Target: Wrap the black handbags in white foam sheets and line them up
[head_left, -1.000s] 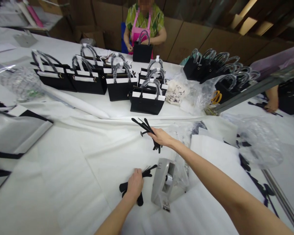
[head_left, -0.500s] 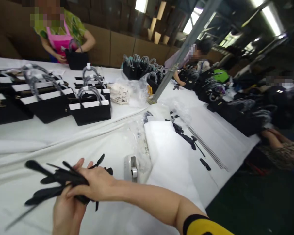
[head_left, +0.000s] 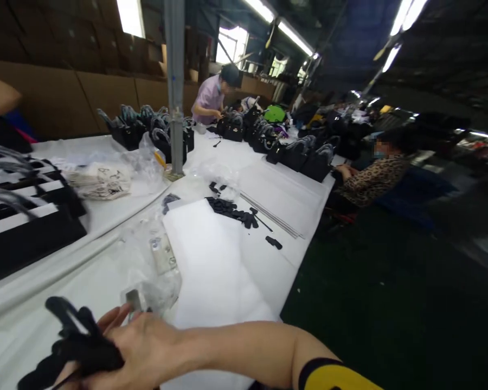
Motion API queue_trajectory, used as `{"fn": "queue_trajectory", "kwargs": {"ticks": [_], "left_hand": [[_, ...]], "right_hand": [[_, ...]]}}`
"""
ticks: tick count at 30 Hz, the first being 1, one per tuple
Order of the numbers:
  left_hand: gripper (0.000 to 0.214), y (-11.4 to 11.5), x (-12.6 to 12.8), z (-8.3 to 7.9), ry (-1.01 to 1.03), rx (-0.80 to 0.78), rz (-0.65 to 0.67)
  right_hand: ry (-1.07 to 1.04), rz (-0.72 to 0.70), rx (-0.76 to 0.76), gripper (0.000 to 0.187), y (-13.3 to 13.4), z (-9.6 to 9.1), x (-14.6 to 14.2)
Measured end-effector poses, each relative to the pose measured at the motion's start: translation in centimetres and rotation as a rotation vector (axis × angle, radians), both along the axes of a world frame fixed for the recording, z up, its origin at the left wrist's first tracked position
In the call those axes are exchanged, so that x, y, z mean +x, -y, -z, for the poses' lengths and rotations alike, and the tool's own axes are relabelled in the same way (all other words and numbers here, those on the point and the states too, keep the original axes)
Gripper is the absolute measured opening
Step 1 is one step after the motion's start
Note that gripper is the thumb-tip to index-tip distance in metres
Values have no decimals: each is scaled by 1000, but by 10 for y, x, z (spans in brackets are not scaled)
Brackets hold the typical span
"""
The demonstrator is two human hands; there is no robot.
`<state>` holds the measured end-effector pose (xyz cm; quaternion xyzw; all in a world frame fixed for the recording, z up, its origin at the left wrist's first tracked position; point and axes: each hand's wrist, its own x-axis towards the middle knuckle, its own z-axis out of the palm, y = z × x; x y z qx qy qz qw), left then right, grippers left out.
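A loose bundle of black strap-like pieces (head_left: 75,338) is held low at the left, over the white-covered table. My right hand (head_left: 140,346) closes around the bundle's near end from the right, thumb below and fingers on the far side. Under it, at the bottom edge, my left hand (head_left: 68,374) shows only in small part, pressed against the same pieces. Their rounded ends fan out up and to the left, blurred by motion. Just beyond my right fingers a tape dispenser (head_left: 133,299) stands partly covered.
White foam sheets (head_left: 203,260) lie in mid-table beside clear plastic bags (head_left: 158,260). More black pieces (head_left: 231,211) and thin metal rods (head_left: 268,214) lie beyond. Black handbags (head_left: 28,227) stand left. A metal post (head_left: 175,86) rises behind. Co-workers sit or stand around.
The view has swung to the right, so the post and handbags appear further left. Both hands and the bundle sit lower in view, and my left hand is now mostly hidden.
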<state>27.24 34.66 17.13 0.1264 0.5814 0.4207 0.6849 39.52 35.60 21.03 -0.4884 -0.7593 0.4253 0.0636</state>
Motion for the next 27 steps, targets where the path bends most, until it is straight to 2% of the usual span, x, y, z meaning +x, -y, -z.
{"fn": "queue_trajectory", "kwargs": {"ticks": [3, 5, 9, 12, 14, 17, 20, 24, 27], "left_hand": [[63, 36, 104, -26, 96, 23, 53], [58, 63, 178, -34, 179, 67, 85], [49, 111, 322, -28, 330, 11, 130], [44, 139, 419, -21, 381, -37, 235], [44, 154, 473, -22, 412, -72, 333], [45, 162, 534, -30, 398, -13, 395], [45, 149, 577, -40, 313, 142, 378], [51, 103, 619, -43, 359, 294, 352], [52, 59, 640, -36, 425, 324, 205]], "right_hand": [[-63, 135, -55, 35, 30, -6, 95], [-126, 200, -52, 29, 57, -11, 166], [-173, 361, -40, 17, 117, -10, 307], [-167, 617, -29, 11, 162, -1, 397], [-222, 783, -4, 12, 184, 4, 446], [-377, 927, 12, 16, 198, 7, 502], [-522, 1024, -1, 22, 184, 7, 544], [-634, 1075, -33, 28, 133, 5, 593], [-614, 1123, -66, 31, 84, -3, 633]]}}
